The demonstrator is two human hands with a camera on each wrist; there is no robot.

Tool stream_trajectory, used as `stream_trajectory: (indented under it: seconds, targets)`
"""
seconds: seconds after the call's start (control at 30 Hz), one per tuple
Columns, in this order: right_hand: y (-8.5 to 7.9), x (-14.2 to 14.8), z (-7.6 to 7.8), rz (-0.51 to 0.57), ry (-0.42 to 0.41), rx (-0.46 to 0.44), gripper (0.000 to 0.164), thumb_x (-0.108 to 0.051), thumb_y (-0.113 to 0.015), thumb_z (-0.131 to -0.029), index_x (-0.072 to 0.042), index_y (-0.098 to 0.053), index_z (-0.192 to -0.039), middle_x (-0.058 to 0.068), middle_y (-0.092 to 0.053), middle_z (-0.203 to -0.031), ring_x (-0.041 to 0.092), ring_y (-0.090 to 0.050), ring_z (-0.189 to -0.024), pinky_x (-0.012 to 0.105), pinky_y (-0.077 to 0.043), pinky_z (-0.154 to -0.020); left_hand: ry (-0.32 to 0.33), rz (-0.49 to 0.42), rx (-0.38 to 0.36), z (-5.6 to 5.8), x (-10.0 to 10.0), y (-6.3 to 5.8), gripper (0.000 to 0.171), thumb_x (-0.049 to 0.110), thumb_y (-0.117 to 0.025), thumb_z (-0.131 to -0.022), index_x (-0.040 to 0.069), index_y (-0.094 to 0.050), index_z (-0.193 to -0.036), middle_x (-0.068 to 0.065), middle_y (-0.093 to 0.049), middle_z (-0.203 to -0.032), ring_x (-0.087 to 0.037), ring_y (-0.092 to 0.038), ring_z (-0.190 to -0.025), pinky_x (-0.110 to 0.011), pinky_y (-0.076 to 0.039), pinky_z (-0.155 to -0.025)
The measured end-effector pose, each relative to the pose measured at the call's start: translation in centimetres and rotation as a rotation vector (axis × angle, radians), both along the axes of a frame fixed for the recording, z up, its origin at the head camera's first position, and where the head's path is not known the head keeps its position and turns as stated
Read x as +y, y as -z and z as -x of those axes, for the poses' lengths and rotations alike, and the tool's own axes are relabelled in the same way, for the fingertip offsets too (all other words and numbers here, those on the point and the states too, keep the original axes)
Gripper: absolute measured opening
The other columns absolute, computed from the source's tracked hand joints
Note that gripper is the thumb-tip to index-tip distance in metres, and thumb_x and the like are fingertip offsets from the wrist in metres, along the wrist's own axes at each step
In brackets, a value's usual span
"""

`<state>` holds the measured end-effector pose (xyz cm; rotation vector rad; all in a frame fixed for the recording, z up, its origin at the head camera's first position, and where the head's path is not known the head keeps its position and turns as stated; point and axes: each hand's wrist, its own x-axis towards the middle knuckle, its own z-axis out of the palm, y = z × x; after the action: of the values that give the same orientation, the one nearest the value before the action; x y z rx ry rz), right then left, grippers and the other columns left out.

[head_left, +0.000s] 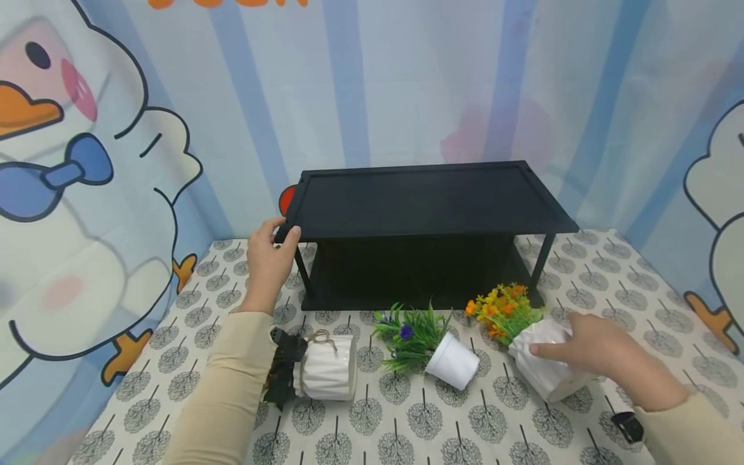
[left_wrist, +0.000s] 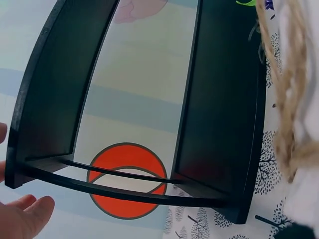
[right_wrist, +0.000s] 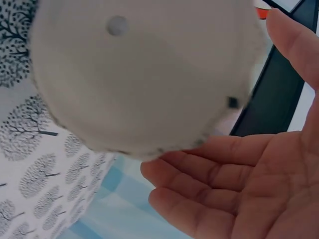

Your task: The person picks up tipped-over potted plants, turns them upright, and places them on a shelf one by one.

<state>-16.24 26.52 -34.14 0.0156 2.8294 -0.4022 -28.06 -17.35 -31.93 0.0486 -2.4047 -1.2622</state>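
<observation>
White fluted pot (head_left: 543, 373), orange-yellow flowers (head_left: 501, 311) — right fingers (right_wrist: 244, 149) spread around it; left fingers (head_left: 268, 227) by shelf (head_left: 430, 200) — grip unclear.

Soft, even brightness fills the head view, falling apparently from above: the black shelf (head_left: 430, 200) has a lighter top, while its lower tier (head_left: 407, 274) sinks into deep shade. Small highlights gleam on the twine-tied white pot (head_left: 329, 371), and the backdrop (head_left: 401, 77) looks slightly hazy. The left wrist view is dimmer and cooler, with shelf edges bowed and the close twine (left_wrist: 286, 104) blurred. In the right wrist view, a greyish, shaded pot base (right_wrist: 144, 84) looks soft, its rim fuzzy.
</observation>
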Motion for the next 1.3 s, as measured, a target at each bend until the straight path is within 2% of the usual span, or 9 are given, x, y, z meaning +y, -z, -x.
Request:
stream_trajectory:
  seconds: [0.27, 0.53, 0.77, 0.97, 1.13, 1.3]
  targets:
    - [1.1, 0.1, 0.0, 0.050, 0.007, -0.006, 0.111, -0.069, -0.060, -0.072, 0.028, -0.036, -0.121, 0.041, -0.052, -0.105, 0.047, -0.056, -0.088, 0.056, -0.049, -0.071, -0.017, -0.017, 0.006, 0.6, 0.4, 0.4, 0.046, 0.036, -0.051, -0.094, 0.011, -0.049, -0.133, -0.016, -0.042, -0.138, -0.033, -0.041, -0.126, -0.046, -0.042, -0.099]
    - [1.6, 0.0, 0.1, 0.049, 0.005, -0.004, 0.099, -0.067, -0.063, -0.070, 0.022, -0.046, -0.108, 0.019, -0.059, -0.084, 0.027, -0.056, -0.072, 0.041, -0.050, -0.058, -0.019, -0.041, -0.021, 0.8, 0.5, 0.6, 0.045, 0.037, -0.050, -0.095, 0.014, -0.050, -0.133, -0.012, -0.044, -0.139, -0.031, -0.043, -0.125, -0.048, -0.043, -0.098]
    - [1.6, 0.0, 0.3, 0.039, 0.002, -0.007, 0.099, -0.067, -0.064, -0.069, 0.022, -0.047, -0.107, 0.018, -0.058, -0.083, 0.026, -0.055, -0.071, 0.041, -0.050, -0.058, -0.018, -0.092, -0.034, 0.9, 0.6, 0.8, 0.045, 0.038, -0.052, -0.094, 0.016, -0.050, -0.132, -0.011, -0.046, -0.137, -0.028, -0.048, -0.122, -0.043, -0.046, -0.095]
    - [1.3, 0.0, 0.5, 0.048, 0.005, -0.006, 0.099, -0.066, -0.065, -0.069, 0.023, -0.046, -0.108, 0.019, -0.058, -0.084, 0.026, -0.055, -0.071, 0.040, -0.049, -0.057, -0.010, -0.134, 0.005, 0.9, 0.5, 1.0, 0.045, 0.038, -0.052, -0.094, 0.016, -0.050, -0.132, -0.010, -0.047, -0.137, -0.026, -0.049, -0.123, -0.040, -0.046, -0.097]
    - [1.5, 0.1, 0.5, 0.064, 0.021, -0.001, 0.104, -0.067, -0.066, -0.067, 0.023, -0.044, -0.114, 0.025, -0.059, -0.091, 0.028, -0.056, -0.075, 0.042, -0.050, -0.060, -0.019, -0.121, 0.023, 1.0, 0.5, 1.1, 0.045, 0.038, -0.052, -0.094, 0.015, -0.051, -0.132, -0.011, -0.049, -0.136, -0.027, -0.050, -0.121, -0.040, -0.047, -0.096]
    - [1.8, 0.4, 0.3, 0.076, 0.041, 0.021, 0.105, -0.066, -0.067, -0.066, 0.022, -0.044, -0.118, 0.028, -0.059, -0.096, 0.026, -0.056, -0.073, 0.036, -0.049, -0.057, -0.021, -0.112, 0.008, 0.9, 0.5, 1.3, 0.045, 0.039, -0.052, -0.093, 0.017, -0.051, -0.133, -0.011, -0.049, -0.135, -0.026, -0.052, -0.120, -0.040, -0.048, -0.095]
